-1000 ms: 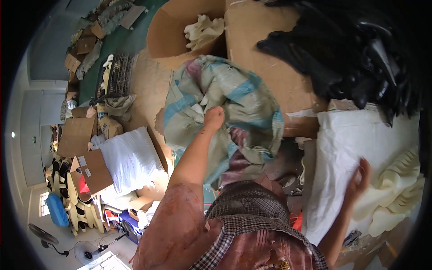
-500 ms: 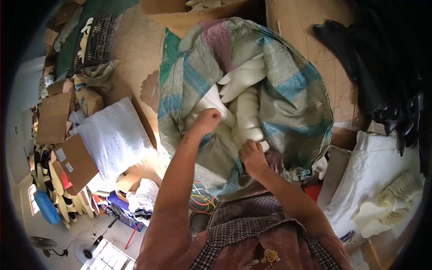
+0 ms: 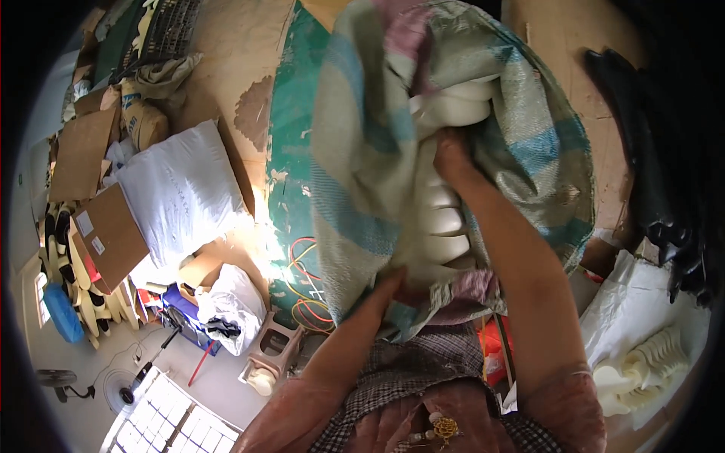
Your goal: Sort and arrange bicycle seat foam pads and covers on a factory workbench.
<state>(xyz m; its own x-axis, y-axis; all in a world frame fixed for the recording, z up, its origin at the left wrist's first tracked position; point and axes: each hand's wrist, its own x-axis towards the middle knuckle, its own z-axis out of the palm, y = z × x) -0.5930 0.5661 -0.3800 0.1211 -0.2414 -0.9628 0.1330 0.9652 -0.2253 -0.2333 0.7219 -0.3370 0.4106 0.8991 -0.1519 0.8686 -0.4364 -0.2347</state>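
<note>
A woven plastic sack, grey-green with blue bands and a pink patch, gapes open in front of me. Smooth cream moulded pieces lie inside: a nested row runs down the middle, and a broader rounded piece sits above it. My right hand reaches deep into the sack between that rounded piece and the row; its fingers are hidden. Close to the sack's near rim, my left hand is against the woven cloth. Motion blur and the folds conceal its fingers.
Beneath the sack is a worn green surface, with red and yellow cords at its near end. A stuffed white bag and a cardboard box stand left. Black moulded pieces and another cream stack are right.
The sack has shifted right and farther up the view, its left side folding inward. My right hand has moved deeper into it; my left has come back to the near rim.
</note>
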